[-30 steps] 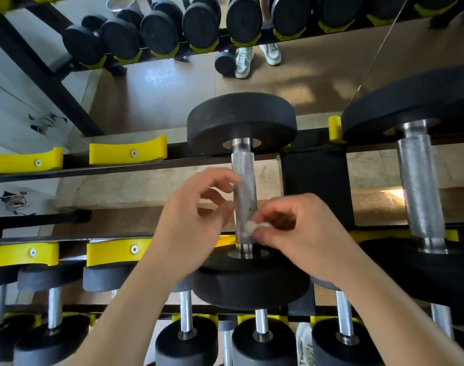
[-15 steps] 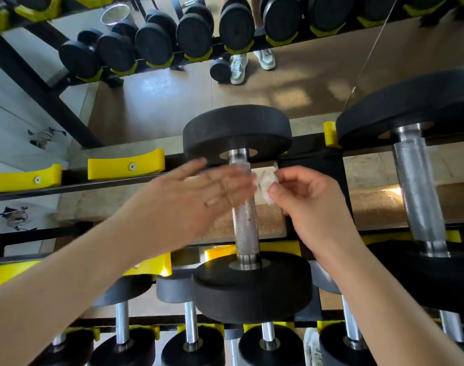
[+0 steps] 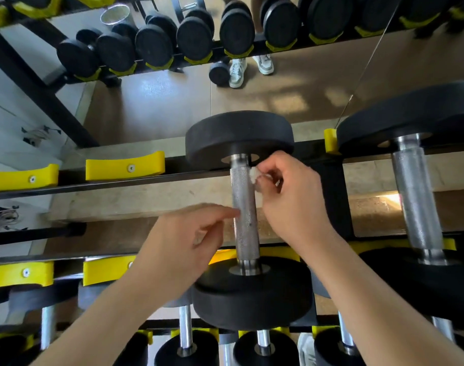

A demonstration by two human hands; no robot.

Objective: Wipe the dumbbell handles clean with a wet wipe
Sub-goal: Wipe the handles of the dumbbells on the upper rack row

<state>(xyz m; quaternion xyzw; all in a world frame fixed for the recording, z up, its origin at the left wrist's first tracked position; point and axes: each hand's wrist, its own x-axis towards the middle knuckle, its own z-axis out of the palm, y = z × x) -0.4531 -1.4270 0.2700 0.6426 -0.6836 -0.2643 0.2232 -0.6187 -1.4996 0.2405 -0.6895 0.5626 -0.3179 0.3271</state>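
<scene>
While the small crumpled white wet wipe [image 3: 254, 175] is sitting pinched in the fingertips of the right hand [image 3: 291, 196], that hand is pressing it against the far end of the knurled silver steel handle [image 3: 244, 212] of the black round-headed dumbbell [image 3: 248, 220], just beside the upper head. A second ago the wipe was down by the near head; half a second ago it was lifted off beside the top of the bar; now it is touching metal again at the top, so I judge a fresh pass along this handle is starting. The left hand [image 3: 188, 241], which was spread across the bar a moment back, is dropping lower, its fingers loosely apart and holding nothing, with the tips just reaching the bar's left side. The dumbbell is lying across the black rack with yellow cradles [image 3: 125, 166]. The wipe is mostly hidden inside the fingers, so its wetness and dirt are impossible to judge. The neighbouring larger dumbbell [image 3: 415, 196] is being cut off at the right edge, and the left hand is motion-blurred.
</scene>
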